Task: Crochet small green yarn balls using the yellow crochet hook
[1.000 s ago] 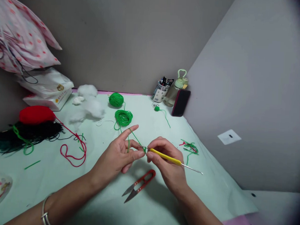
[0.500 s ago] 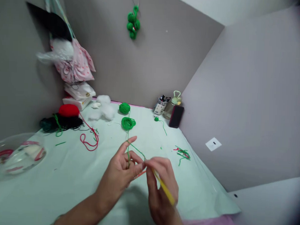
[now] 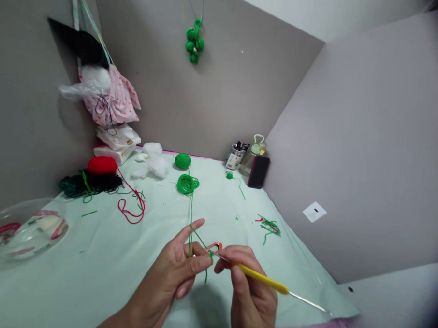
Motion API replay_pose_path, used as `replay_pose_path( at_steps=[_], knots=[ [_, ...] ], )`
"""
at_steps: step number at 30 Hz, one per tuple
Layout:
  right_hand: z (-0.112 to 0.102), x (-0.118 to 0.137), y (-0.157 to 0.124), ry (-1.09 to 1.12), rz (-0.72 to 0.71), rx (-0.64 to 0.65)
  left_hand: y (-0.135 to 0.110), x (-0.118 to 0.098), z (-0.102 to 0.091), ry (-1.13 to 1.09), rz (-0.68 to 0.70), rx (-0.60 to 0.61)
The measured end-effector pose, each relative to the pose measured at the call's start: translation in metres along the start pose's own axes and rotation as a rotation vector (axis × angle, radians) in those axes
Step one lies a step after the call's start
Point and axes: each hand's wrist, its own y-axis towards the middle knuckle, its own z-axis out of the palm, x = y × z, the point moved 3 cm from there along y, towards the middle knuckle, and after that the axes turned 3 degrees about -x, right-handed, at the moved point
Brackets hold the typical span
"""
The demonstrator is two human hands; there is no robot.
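left hand (image 3: 172, 273) pinching green yarn (image 3: 211, 255) | right hand (image 3: 252, 293) pinching yellow hook (image 3: 266, 280) | yarn likely soft, light: pinch near hook tip | hook likely stiff: hold mid-length

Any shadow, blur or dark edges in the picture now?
Head view: soft shadow on the tablecloth between left hand and right hand; right edge fades into darkness; yellow-handled hook reads clearly, but the green yarn at the fingertips is too small for detail.
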Motion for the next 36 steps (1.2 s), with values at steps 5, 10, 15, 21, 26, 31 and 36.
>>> replay_pose_path(
  at_steps=[5, 10, 15, 21, 26, 31, 36],
  knots=[
    [-0.005, -0.001, -0.002, 0.044, 0.061, -0.024, 0.004, 0.000, -0.006, -0.034, -0.024, 0.015],
    [-0.003, -0.001, 0.003, 0.191, 0.212, -0.101, 0.005, -0.001, -0.005, -0.087, -0.070, 0.033],
    [0.005, 0.001, 0.000, 0.073, 0.133, -0.026, 0.008, 0.007, -0.003, 0.053, 0.030, -0.001],
    [0.006, 0.002, -0.005, -0.131, 0.011, -0.035, 0.008, 0.016, -0.005, 0.102, 0.110, -0.056],
    [0.003, -0.011, -0.002, 0.105, 0.200, -0.030, 0.008, 0.018, -0.009, 0.115, 0.094, -0.041],
    [0.000, -0.003, -0.005, -0.113, 0.042, -0.024, 0.006, 0.018, -0.007, 0.154, 0.081, -0.054],
    [0.004, 0.006, -0.018, -0.602, -0.332, 0.029, 0.003, 0.017, -0.001, 0.051, -0.048, -0.014]
  ],
)
